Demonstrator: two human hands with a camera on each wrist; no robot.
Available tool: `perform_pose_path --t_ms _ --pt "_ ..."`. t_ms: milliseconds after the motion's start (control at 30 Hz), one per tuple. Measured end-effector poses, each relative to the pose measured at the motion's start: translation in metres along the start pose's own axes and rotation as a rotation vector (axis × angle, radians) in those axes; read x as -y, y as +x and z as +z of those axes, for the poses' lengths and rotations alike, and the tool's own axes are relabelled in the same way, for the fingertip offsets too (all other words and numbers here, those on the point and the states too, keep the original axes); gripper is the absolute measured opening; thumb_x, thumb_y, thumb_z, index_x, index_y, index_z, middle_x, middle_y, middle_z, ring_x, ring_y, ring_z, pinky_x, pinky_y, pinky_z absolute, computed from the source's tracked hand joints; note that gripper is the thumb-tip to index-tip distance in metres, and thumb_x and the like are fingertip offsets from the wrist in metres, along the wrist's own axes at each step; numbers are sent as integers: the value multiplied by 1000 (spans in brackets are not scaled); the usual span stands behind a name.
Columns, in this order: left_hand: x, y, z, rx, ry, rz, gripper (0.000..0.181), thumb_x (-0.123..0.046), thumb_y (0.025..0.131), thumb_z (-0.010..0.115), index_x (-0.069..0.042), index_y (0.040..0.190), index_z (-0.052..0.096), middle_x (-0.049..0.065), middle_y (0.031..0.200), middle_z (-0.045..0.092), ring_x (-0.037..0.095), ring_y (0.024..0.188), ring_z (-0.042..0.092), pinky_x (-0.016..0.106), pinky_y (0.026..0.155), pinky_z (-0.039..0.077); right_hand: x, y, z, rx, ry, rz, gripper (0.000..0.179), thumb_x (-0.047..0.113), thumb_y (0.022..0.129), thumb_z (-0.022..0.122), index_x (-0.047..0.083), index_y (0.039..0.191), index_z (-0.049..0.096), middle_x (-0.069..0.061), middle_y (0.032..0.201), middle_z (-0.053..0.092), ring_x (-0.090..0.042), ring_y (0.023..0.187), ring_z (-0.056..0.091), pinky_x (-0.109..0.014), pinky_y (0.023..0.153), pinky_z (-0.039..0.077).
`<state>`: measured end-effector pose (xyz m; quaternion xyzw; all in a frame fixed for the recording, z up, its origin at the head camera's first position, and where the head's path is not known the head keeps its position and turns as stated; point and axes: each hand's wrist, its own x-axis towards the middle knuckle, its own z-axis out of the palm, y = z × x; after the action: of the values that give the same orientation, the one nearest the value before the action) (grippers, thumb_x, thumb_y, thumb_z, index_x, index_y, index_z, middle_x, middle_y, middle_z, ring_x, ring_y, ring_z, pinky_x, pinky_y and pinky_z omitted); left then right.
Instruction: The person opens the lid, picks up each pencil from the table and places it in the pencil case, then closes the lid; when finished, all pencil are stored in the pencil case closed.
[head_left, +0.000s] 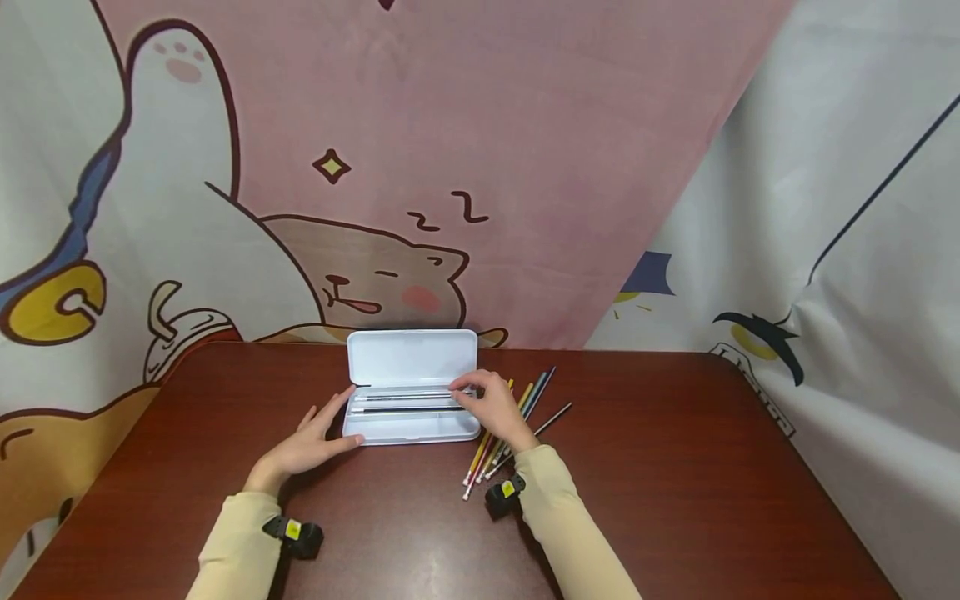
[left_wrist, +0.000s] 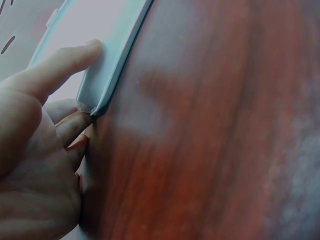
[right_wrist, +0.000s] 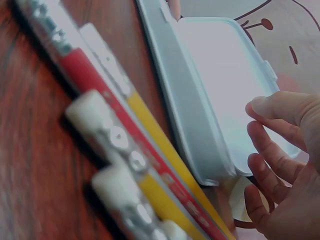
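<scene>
A white pencil case [head_left: 412, 429] lies on the table with its lid [head_left: 412, 357] raised at the back. Thin dark pencils [head_left: 405, 409] lie lengthwise inside. My left hand [head_left: 303, 446] holds the case's left end, the thumb at the front corner and the fingers along the side and back. Above the right end of the case is my right hand [head_left: 491, 408], fingers loosely bent. In the right wrist view its thumb and fingertips [right_wrist: 259, 131] show over the side wall with nothing visible between them. Some of the case's right end is hidden behind this hand.
Several pencils [head_left: 480, 467] lie in a loose pile just right of the case, partly under my right wrist; white erasers and yellow and red barrels show up close. The brown table [head_left: 675, 483] ends at a patterned cloth [head_left: 555, 183] behind.
</scene>
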<state>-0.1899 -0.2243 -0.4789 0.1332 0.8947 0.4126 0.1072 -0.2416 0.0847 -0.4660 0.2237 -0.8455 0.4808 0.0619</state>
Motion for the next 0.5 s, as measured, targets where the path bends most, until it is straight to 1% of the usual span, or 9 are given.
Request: perform_pose_path --t_ms 100,233,300,400,500 --pt "1 0 0 3 1 -1 88 -38 88 68 -6 153 18 30 154 14 48 141 4 62 109 -9 0 -3 -6 -2 -8 14 9 7 85 73 7 94 75 -3 94 68 -25 92 59 -43 84 46" --pt "2 1 0 6 1 -1 88 -38 88 68 -6 153 18 30 154 14 48 141 5 62 109 -9 0 -8 -17 -12 -12 25 11 9 86 73 8 96 75 0 96 68 -21 95 59 -40 85 46" --pt "2 1 0 6 -1 -1 88 -38 88 68 -6 153 18 30 154 14 48 141 4 62 109 -9 -1 -11 -23 -19 -22 28 11 8 85 74 9 96 76 0 95 67 -20 93 58 -40 82 47" --pt "2 1 0 3 -2 3 88 -38 88 68 -6 153 18 29 155 14 48 141 4 62 109 -9 -5 -13 -31 -34 -43 26 10 7 85 73 8 95 76 0 93 68 -21 88 57 -40 78 46" --pt "2 0 0 1 0 8 88 -38 88 67 -5 153 18 29 155 14 48 141 4 63 109 -9 -9 -17 -41 -42 -48 43 10 6 85 73 8 94 76 -1 91 67 -23 83 56 -38 72 46"
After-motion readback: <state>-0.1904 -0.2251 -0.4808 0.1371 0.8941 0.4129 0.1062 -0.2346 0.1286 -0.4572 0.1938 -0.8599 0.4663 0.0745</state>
